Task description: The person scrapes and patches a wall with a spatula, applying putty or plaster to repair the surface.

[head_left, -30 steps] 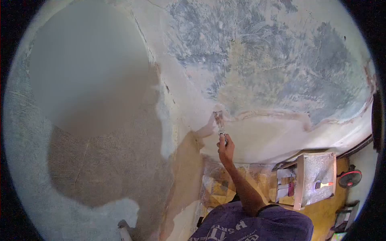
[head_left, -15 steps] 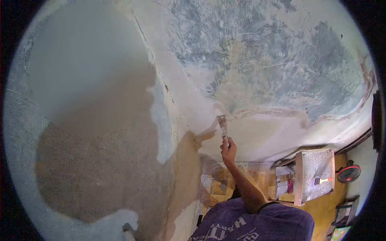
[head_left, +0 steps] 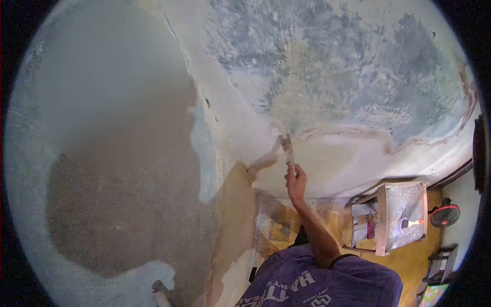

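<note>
Gripping the handle of a putty knife (head_left: 287, 147), the right hand (head_left: 296, 181) was raised at the end of an outstretched arm, its fingers closed together around the tool. The blade pointed up and slightly left from the fist, and its tip lay against the wall (head_left: 327, 77) right at the wavy line where mottled blue-grey, scraped paint above met a smoother cream band (head_left: 337, 163) below. A thin reddish edge ran along that line to the right of the blade. Just left of the hand, a vertical corner separated this wall from a second wall (head_left: 117, 117), which was pale at the top, rough and brown lower down, with a whitish patch (head_left: 203, 158) beside the corner.

The left hand did not appear anywhere in the view, so whether its fingers were spread or closed could not be told.

Below the arm, the person's purple shirt (head_left: 317, 284) with white lettering filled the bottom of the picture. Well apart to the right stood a table (head_left: 404, 202) with a grey, speckled top, on which a small brush (head_left: 412, 223) with an orange handle lay. Farther right, a red-rimmed fan (head_left: 444, 215) stood on the yellow floor (head_left: 409, 266). Patterned tiles (head_left: 279, 225) showed beside the forearm, near the foot of the corner
</note>
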`<state>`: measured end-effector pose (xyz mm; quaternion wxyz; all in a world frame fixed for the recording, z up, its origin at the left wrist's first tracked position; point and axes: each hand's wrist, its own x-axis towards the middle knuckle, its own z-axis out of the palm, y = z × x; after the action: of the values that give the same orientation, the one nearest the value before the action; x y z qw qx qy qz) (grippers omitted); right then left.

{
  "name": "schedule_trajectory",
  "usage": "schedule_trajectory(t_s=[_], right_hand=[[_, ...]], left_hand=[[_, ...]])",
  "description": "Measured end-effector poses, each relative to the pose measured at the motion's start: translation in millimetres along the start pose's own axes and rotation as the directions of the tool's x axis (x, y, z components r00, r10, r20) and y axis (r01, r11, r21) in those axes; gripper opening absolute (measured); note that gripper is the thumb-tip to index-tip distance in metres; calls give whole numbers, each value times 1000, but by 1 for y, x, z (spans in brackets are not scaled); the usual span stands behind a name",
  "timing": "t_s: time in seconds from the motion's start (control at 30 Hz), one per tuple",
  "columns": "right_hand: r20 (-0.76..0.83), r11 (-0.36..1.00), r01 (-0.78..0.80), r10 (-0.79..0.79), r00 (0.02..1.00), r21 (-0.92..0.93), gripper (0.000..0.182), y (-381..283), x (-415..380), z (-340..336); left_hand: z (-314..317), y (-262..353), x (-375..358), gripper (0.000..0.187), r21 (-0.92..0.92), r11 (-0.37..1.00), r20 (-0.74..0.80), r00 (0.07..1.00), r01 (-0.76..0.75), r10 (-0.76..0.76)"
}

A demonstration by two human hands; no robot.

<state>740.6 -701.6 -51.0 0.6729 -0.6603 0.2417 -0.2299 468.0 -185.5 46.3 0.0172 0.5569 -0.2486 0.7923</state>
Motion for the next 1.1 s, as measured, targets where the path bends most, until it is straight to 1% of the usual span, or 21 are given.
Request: schedule_trajectory(t_s=[0.03, 0.07, 0.13, 0.17, 0.23, 0.27, 0.33, 0.37, 0.43, 0.47, 0.57, 0.67, 0.77, 0.87, 0.97, 1.07, 1.1], right_hand=[[2, 998, -26, 26, 1000, 58, 33, -9, -2, 8], [6, 992, -47, 47, 999, 120, 33, -14, -1, 12], [-26, 998, 59, -60, 998, -28, 34, 6, 11, -2], [-34, 988, 114, -118, 992, -101, 35, 17, 18, -10], [-61, 988, 86, -94, 994, -130, 37, 40, 16, -28], [-74, 987, 76, -87, 993, -144, 38, 31, 14, -29], [-62, 992, 61, -68, 996, -112, 41, 18, 9, -23], [-60, 994, 50, -55, 997, -96, 42, -1, 5, -17], [-38, 969, 164, -174, 984, -186, 44, -42, 13, -3], [-16, 947, 221, -231, 973, -235, 45, -50, 16, -2], [-30, 970, 147, -155, 987, -194, 46, 5, 20, -13], [-89, 959, -34, 9, 996, -283, 40, 11, 0, -34], [-98, 967, 125, -150, 984, -223, 42, -7, 10, -11], [-54, 961, 127, -144, 988, -247, 47, -28, 9, 1], [-70, 947, 70, -96, 993, -314, 44, -26, 8, -12], [-98, 963, 6, -34, 995, -271, 49, -21, 8, -18], [-97, 973, 20, -44, 994, -229, 49, -22, 7, -13]], left_hand=[[-16, -7, -14, 34, -9, 1000, 10, 1000, 10, -10], [8, 3, -7, 34, -17, 1000, 15, 1000, 17, -17], [43, 21, 15, 34, -30, 999, 28, 999, 29, -28], [50, 23, 25, 34, -33, 999, 31, 999, 33, -32], [59, 25, 27, 34, -35, 999, 25, 999, 41, -41], [64, 26, 26, 34, -33, 998, 18, 999, 45, -44], [64, 26, 29, 34, -37, 998, 24, 998, 53, -52], [65, 26, 29, 33, -44, 997, 29, 998, 57, -55], [69, 27, 31, 33, -63, 996, 49, 997, 70, -67], [71, 29, 31, 33, -68, 994, 62, 995, 82, -78], [76, 26, 33, 33, -83, 992, 75, 993, 92, -86], [75, 24, 31, 33, -87, 991, 55, 993, 105, -100], [76, 24, 31, 33, -99, 986, 70, 989, 133, -127], [81, 23, 34, 33, -122, 980, 97, 985, 155, -143], [81, 24, 36, 33, -123, 978, 98, 983, 165, -154], [83, 24, 34, 33, -129, 974, 86, 981, 187, -177], [83, 24, 35, 33, -135, 972, 91, 979, 193, -182]])
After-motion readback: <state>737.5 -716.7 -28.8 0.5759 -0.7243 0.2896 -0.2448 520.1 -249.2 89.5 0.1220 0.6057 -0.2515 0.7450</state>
